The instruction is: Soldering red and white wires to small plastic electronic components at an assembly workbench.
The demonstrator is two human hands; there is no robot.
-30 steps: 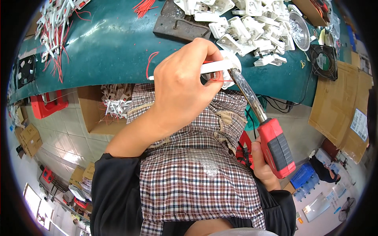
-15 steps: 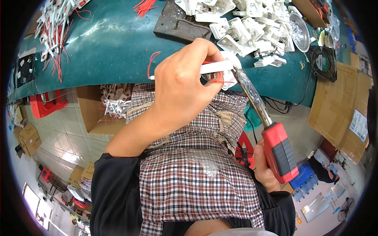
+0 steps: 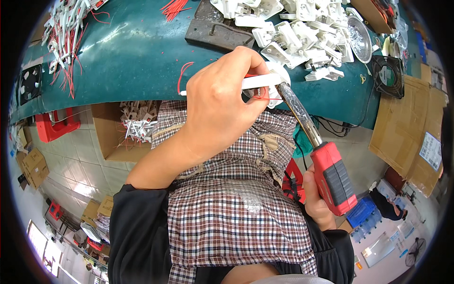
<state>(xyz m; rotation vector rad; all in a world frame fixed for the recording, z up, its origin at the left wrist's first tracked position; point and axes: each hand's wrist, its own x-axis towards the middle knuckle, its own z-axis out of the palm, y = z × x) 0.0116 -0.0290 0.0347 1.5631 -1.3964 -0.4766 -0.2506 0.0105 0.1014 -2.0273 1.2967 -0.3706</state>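
Note:
My left hand is closed on a white plastic piece with a thin red wire trailing out on the left. A rounded white part shows beyond its fingertips, at the table's near edge; the fingers hide some of it. My right hand grips the red and black handle of a soldering iron. Its metal barrel slants up and left, with the tip against or very close to the white part; I cannot tell if they touch.
Loose white plastic parts are heaped at the back right beside a round metal dish. A dark metal block lies left of them. Wired white pieces pile at far left. A small black fan stands right; an open carton sits below.
The soldering iron's handle has shifted slightly up and left with my right hand. Its tip sits a little differently at the white part. My left hand is nearly still.

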